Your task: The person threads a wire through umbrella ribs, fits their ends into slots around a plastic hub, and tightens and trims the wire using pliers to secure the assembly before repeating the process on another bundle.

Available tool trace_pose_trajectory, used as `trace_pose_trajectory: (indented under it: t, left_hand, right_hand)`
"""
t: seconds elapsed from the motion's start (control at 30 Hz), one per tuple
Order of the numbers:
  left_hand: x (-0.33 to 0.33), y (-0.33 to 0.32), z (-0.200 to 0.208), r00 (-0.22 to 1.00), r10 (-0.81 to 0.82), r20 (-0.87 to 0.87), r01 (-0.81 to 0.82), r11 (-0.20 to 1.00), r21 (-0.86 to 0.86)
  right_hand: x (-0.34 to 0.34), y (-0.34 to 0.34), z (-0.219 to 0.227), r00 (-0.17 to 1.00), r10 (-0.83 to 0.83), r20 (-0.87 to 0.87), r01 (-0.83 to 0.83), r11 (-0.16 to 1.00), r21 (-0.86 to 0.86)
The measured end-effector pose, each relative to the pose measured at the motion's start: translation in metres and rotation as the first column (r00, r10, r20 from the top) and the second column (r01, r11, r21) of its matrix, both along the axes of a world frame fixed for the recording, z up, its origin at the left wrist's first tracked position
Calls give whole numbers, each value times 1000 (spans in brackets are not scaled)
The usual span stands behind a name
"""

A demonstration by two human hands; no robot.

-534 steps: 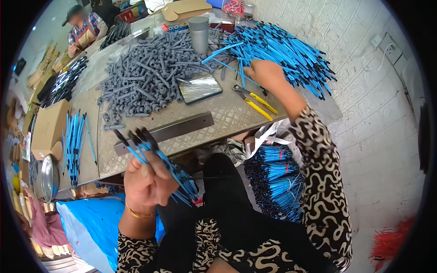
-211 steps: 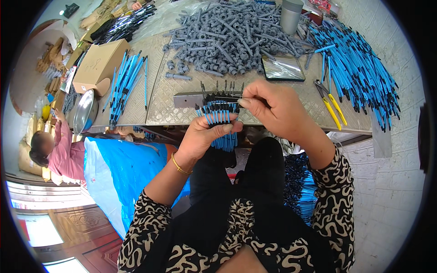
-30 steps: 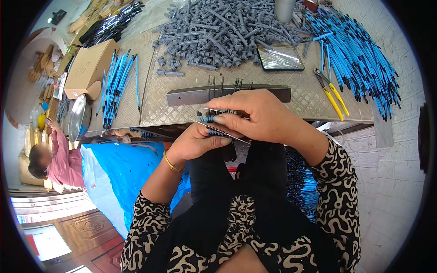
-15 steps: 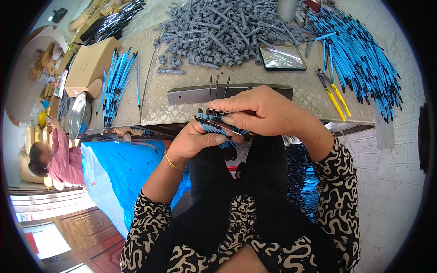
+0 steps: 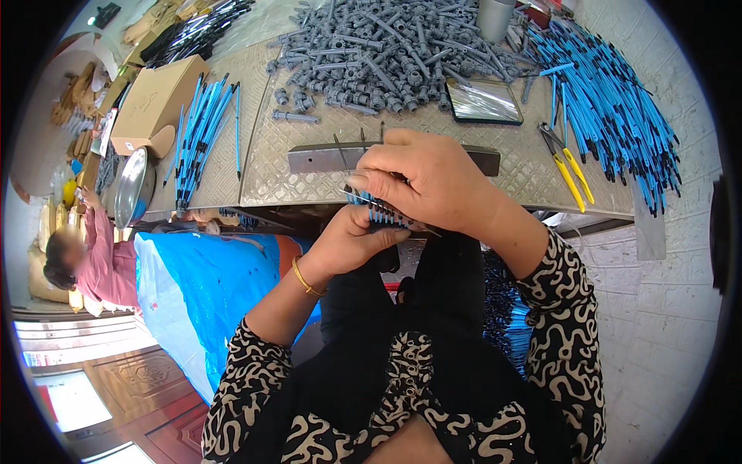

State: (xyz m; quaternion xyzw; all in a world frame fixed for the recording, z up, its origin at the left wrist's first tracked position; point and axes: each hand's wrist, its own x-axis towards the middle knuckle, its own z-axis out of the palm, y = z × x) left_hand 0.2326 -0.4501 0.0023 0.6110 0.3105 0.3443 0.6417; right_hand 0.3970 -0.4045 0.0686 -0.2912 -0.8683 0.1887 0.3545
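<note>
My left hand (image 5: 355,243) is closed around a small bundle of thin blue tubes (image 5: 380,214), held just off the table's near edge. Over the bundle, my right hand (image 5: 433,182) is bent with its fingertips and thumb pressed together on a thin flat strip (image 5: 354,194), whose edge runs slantwise past the tubes. My right fingers hide much of the bundle and the strip. Behind the hands a dark metal bar (image 5: 317,160) lies along the table, with several thin dark pins (image 5: 340,148) sticking up near it.
A heap of grey plastic parts (image 5: 371,62) covers the table's back. To the right are a dark-framed flat case (image 5: 485,100), yellow-handled pliers (image 5: 569,174) and many blue tubes (image 5: 610,108). Left are more tubes (image 5: 202,139), a carton (image 5: 154,104) and a metal bowl (image 5: 134,189). A person (image 5: 97,259) sits beyond blue sheeting (image 5: 209,294).
My right hand has lifted and turned, its thumb now lying across the top of the bundle. The left hand has shifted slightly right and down, and the tubes' black tips are now mostly covered.
</note>
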Motion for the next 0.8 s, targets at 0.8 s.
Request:
trace_pose_trajectory:
  t: [0.8]
  left_hand:
    - [-8, 6, -4, 980, 28, 196, -6, 994, -111]
  right_hand:
    - [97, -84, 58, 51, 569, -821, -911, 363, 195]
